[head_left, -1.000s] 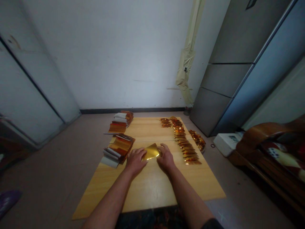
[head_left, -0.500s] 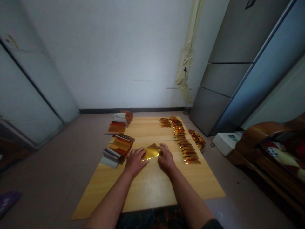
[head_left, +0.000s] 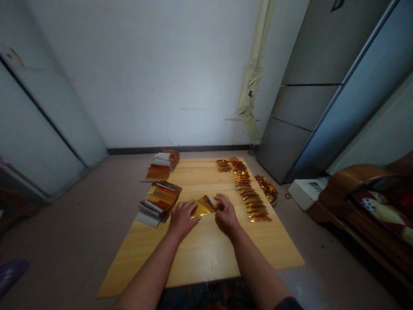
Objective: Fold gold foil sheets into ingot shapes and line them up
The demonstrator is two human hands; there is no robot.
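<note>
Shiny gold foil-paper sheet (head_left: 202, 207): between the person's two hands, over the middle of the pale-wood rectangular tabletop (head_left: 206, 254); its far right corner is bent up, baring a whitish underside.
Left hand (head_left: 183, 217): clamped on the sheet's left end, fingers across the top, thumb by the near edge.
Right hand (head_left: 226, 214): fingertips drawn together on the right end, beside the bent corner.
Turning the corner: from where I stand, best to pin the left end and let the right fingertips do the bending, lightly, since foil this thin would probably take a stray crease.
Layered stack of gold-and-grey sheets (head_left: 165, 196): just beside the left hand, so I'd mind that elbow and wrist.
Row of amber-gold pointed foil pieces (head_left: 251, 199): overlapping along the right side, near enough, I'd judge, for a wide right-hand sweep to ruffle.
</note>
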